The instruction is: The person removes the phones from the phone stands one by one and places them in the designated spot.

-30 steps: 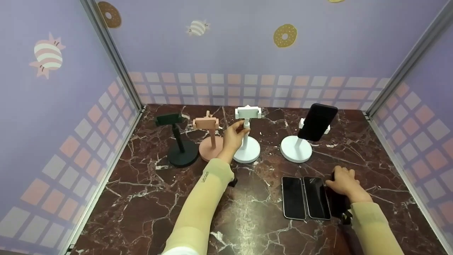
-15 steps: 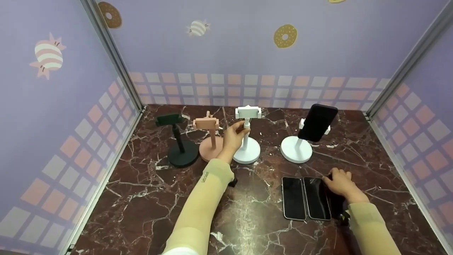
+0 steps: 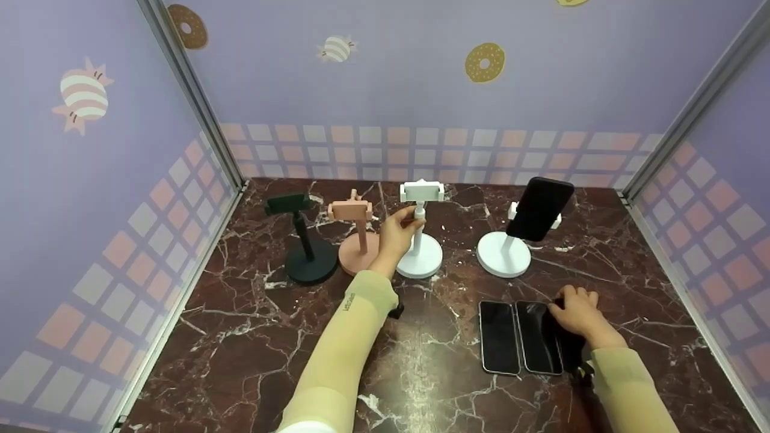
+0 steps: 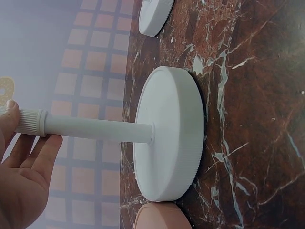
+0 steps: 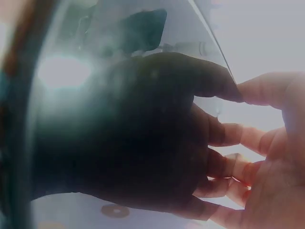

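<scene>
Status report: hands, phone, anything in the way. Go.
Left hand grips phoneless white stand. Right hand touches rightmost tabletop phone, partly hiding it. Possible obstruction: pink stand, close beside white stand's base.

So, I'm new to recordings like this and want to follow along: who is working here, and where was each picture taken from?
There is no machine: a person works with two bare hands. The wide picture comes from a camera on the head; the other two come from cameras on the left and right wrists.

On the marbled table are a black stand, a pink stand, a plain white stand and another white stand bearing an upright phone. Two flat phones lie side by side.

The left hand grips the plain white stand; the right hand is at a third, partly hidden phone.
</scene>
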`<move>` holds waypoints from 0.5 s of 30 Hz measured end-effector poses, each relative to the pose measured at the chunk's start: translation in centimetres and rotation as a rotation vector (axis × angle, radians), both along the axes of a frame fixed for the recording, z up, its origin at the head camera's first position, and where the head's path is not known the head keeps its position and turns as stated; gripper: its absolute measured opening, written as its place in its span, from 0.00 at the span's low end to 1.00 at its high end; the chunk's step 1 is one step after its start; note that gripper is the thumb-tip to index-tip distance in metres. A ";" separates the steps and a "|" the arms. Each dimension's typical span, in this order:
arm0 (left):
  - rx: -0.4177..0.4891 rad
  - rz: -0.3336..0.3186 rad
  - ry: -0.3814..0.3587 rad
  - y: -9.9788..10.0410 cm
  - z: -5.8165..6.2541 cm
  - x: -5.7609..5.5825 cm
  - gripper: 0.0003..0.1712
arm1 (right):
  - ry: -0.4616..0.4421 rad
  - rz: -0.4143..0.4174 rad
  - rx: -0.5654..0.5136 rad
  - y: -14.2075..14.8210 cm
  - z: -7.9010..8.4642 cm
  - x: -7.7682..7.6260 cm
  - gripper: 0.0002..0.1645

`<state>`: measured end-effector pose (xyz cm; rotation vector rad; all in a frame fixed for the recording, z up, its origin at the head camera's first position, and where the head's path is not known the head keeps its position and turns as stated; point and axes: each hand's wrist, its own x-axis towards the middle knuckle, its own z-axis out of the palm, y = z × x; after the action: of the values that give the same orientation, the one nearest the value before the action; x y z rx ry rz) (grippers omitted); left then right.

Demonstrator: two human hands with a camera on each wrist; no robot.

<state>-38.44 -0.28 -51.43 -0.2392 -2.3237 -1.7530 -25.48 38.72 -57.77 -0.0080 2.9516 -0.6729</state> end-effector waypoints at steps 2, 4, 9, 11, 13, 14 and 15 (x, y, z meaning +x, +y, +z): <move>-0.007 0.005 0.000 0.0 0.0 0.0 0.22 | 0.005 0.003 0.003 0.0 0.0 0.0 0.21; -0.010 0.007 0.000 0.0 0.0 0.0 0.22 | 0.006 0.000 0.006 0.0 0.1 0.1 0.21; -0.022 0.007 0.007 0.0 -0.1 -0.1 0.22 | 0.014 -0.007 -0.001 0.0 0.1 0.3 0.22; -0.026 0.009 0.013 0.0 -0.2 -0.1 0.22 | 0.021 -0.004 -0.007 0.0 0.0 0.3 0.21; -0.025 0.008 0.019 0.0 -0.3 -0.1 0.22 | 0.024 -0.001 -0.009 0.0 0.0 0.3 0.21; -0.022 0.006 0.021 0.0 -0.3 -0.1 0.22 | 0.025 0.002 -0.009 0.1 -0.1 0.3 0.21; -0.019 0.004 0.023 0.0 -0.3 -0.1 0.22 | 0.025 0.002 -0.010 0.1 -0.1 0.3 0.21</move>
<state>-38.57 -0.28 -51.74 -0.2562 -2.3234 -1.7177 -25.23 38.84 -57.88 -0.0208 2.9718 -0.6927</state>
